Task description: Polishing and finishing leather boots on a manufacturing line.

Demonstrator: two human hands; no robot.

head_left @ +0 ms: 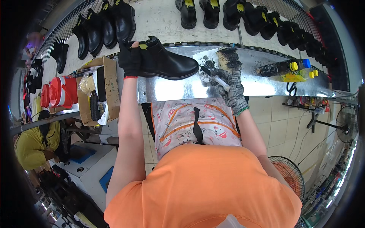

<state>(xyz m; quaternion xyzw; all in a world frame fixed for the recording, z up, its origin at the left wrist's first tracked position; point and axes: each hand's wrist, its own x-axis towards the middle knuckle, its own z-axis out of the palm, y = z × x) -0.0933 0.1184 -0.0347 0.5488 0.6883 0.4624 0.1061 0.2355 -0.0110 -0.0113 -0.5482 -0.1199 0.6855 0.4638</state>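
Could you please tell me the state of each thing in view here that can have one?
Black ankle boot: held in the left hand, toe pointing right.
White-handled tool: gripped in the right hand.
Dark bottle: yellow cap on.
White sheet: smeared black.
Cardboard box: open, filled with items.
Boots at upper right: standing in a row.
Orange fan: running or not, unclear.

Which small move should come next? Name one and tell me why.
Probably bring the dark-tipped tool left to the toe of the black boot. The left hand holds that boot at its heel side, and the right hand grips the tool with its tip near the toe, over a black-smeared sheet.
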